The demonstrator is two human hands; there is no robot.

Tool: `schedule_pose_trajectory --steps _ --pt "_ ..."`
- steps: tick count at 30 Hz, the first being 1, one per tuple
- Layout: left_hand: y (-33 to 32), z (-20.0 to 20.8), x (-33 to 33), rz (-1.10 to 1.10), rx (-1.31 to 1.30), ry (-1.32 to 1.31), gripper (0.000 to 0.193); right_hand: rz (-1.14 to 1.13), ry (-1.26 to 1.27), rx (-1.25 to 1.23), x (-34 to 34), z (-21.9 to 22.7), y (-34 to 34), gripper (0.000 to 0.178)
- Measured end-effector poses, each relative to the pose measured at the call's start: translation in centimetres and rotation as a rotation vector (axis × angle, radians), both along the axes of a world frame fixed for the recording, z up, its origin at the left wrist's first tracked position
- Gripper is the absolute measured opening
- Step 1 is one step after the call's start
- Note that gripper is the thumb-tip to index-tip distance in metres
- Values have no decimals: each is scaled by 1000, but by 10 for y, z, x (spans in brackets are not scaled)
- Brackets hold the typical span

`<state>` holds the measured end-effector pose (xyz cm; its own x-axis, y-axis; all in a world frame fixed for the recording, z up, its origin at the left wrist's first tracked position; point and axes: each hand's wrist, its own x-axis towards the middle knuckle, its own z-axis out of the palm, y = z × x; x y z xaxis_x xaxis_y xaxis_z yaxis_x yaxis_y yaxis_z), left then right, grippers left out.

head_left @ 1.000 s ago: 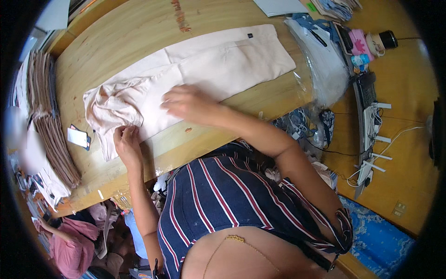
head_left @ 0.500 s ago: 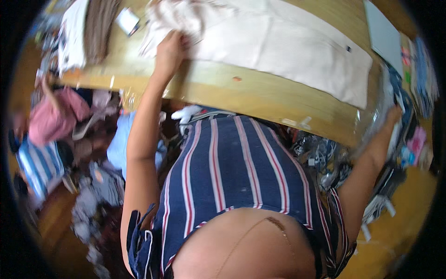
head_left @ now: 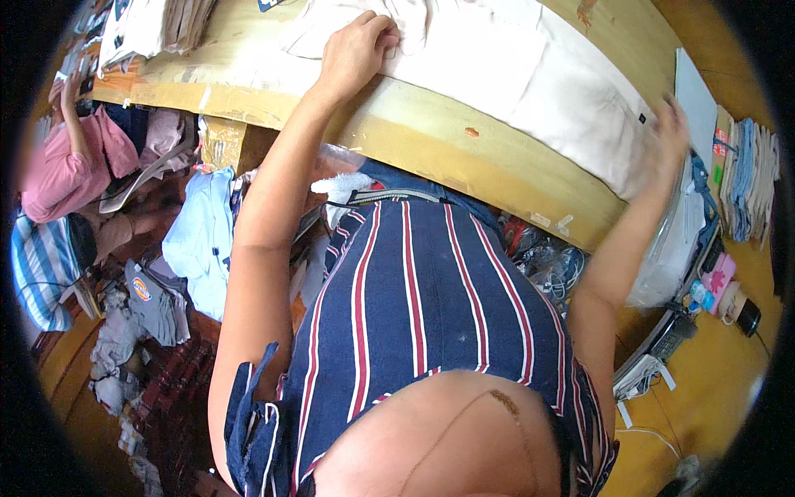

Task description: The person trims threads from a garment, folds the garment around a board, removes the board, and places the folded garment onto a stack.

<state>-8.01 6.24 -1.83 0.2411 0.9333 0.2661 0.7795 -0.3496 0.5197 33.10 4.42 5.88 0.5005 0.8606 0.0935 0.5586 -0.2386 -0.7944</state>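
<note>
A long cream garment (head_left: 497,62), apparently folded trousers, lies across the wooden table (head_left: 422,116). It has a small dark tag near its right end and looser, rumpled cloth at its left end. My left hand (head_left: 358,56) rests on the near edge of that rumpled part, its fingers curled in against the cloth; the fingertips are partly hidden. At the right end, my right hand (head_left: 669,137) is raised beside the tag, blurred, with its fingers apart and nothing visible in them.
Folded white and brown clothes (head_left: 157,29) sit at the table's far left. Clear plastic bags (head_left: 669,240) and stacked folded clothes (head_left: 749,174) are at the right. A light blue shirt (head_left: 203,236) hangs below the table. A person in pink (head_left: 79,166) sits at the left.
My right hand has come up from the plastic at the right to the garment's right end. My left hand stays on the rumpled cloth, while the whole view has shifted.
</note>
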Motion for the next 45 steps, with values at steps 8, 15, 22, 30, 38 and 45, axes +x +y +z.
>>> schedule_pose_trajectory --steps 8,15,22,30,38,45 --pt "9 9 13 -37 -154 -145 10 742 -105 -19 -183 -45 17 30" --pt "-1 16 27 -88 -3 -11 13 657 95 -84 -181 -38 6 29" --pt "5 20 20 -119 -155 -181 9 764 -89 -210 -204 -30 3 28" --pt "8 22 17 -152 -156 -150 10 780 -109 -176 -207 -26 11 29" --pt "12 26 24 -168 -147 -68 11 846 -218 -230 -208 -23 19 27" --pt "11 27 18 -151 -197 -67 11 885 -309 -225 -215 -18 24 27"
